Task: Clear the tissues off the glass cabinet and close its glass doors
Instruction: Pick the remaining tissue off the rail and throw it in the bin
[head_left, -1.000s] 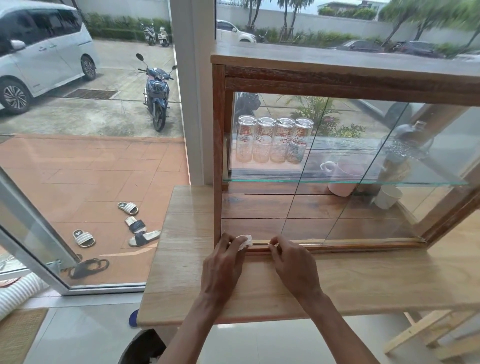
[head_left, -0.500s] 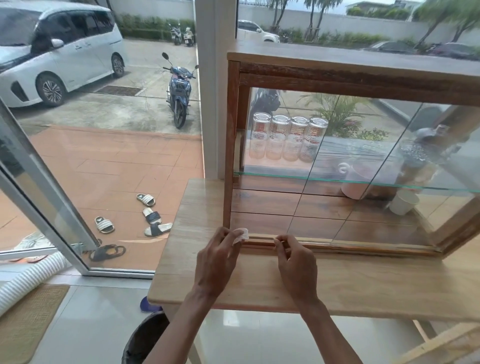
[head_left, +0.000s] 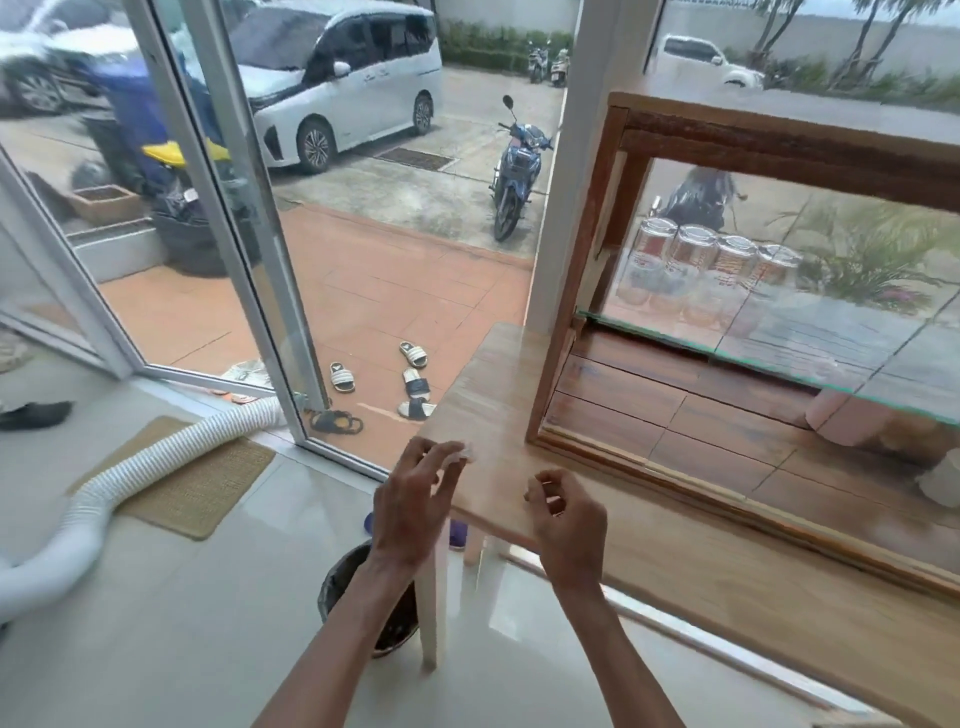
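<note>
The wooden glass cabinet (head_left: 582, 270) stands on a light wooden table (head_left: 483, 395) at the right, its glass doors (head_left: 779, 322) across the front. My left hand (head_left: 410, 499) hovers over the table's left corner and pinches a small white tissue (head_left: 462, 453) between thumb and fingertips. My right hand (head_left: 566, 514) is beside it over the table's front edge, fingers curled; a tiny white scrap (head_left: 535, 486) seems pinched at its fingertips, blurred. Both hands are clear of the cabinet's bottom rail.
A dark round bin (head_left: 363, 597) sits on the floor under my left forearm, by the white table leg (head_left: 434, 613). A white ribbed hose (head_left: 130, 478) and a woven mat (head_left: 208, 483) lie left. An open glass door (head_left: 249, 218) leads outside. Several glasses (head_left: 711, 260) stand inside the cabinet.
Both hands have pulled back from the cabinet's bottom rail toward the table's left corner, the left still holding the tissue. My view has swung left and down toward the floor.
</note>
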